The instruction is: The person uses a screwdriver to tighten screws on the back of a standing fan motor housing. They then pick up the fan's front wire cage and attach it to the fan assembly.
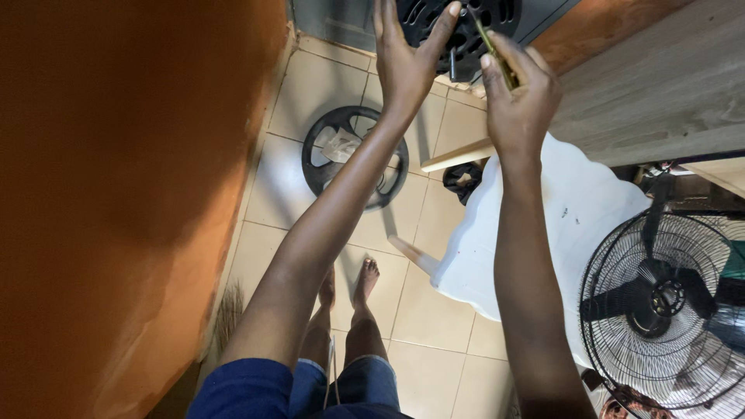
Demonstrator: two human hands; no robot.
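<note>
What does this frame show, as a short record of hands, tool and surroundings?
left hand: open, fingers on black slotted plastic grille
right hand: gripping thin yellow-green tool at the grille
floor: beige tiles, black round ring cover
right side: white plastic chair, black wire-cage fan

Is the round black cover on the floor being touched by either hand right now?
No. The round black cover lies on the tiled floor, while the left hand and right hand are raised at a black grille.

Soft daylight, warm orange cast; left wall blurred; arm shadows on floor tiles; edges stretched.
</note>
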